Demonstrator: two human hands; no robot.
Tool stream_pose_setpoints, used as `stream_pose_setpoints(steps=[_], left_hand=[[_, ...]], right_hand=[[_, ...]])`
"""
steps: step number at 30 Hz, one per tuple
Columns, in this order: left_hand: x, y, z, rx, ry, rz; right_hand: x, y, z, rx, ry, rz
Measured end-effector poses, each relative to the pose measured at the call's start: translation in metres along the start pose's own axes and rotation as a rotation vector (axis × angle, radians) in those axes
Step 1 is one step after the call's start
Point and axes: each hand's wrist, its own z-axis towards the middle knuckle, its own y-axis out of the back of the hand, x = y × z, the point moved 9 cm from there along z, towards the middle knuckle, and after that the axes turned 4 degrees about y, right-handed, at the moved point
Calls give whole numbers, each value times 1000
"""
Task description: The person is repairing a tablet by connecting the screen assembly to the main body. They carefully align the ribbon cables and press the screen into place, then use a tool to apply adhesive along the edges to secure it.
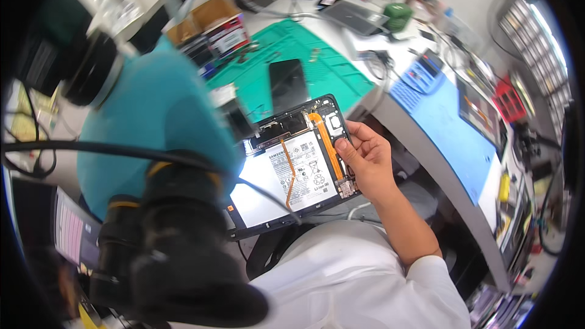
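The tablet (292, 167), one only, is open with its back cover off, and I hold it tilted up in front of my chest, off the workbench and just short of its near edge. Inside it I count one white battery (286, 173), two orange ribbon cables (329, 146) and one small connector board at the lower right corner.

My right hand (365, 161) is closed on the tablet's right edge: the thumb presses on the inner face beside the long orange cable, the other fingers wrap behind the frame, and the tablet lies to the left of my palm. My left hand is hidden behind the big blue-green microscope head (152, 116) and its two black eyepieces (183, 256), which fill the lower left of the view, so I cannot tell what it holds or how it stands.

On the workbench I see one green mat (317, 61) in the middle, and one dark phone (287, 82) lying flat on it, well apart from the tablet. One blue mat (451, 122) covers the right end of the bench. One cardboard box (213, 21) stands at the far left corner of the green mat, and one grey laptop (356, 18) sits by the far edge.
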Motion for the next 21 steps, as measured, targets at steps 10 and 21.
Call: stream_pose_setpoints(steps=[10,21], left_hand=[[-56,-48,-9,56,-196,128],[-138,-190,-130,259,-977,92]], right_hand=[[87,128,-73,-378,224,-89],[148,215,-178,-729,484,-210]])
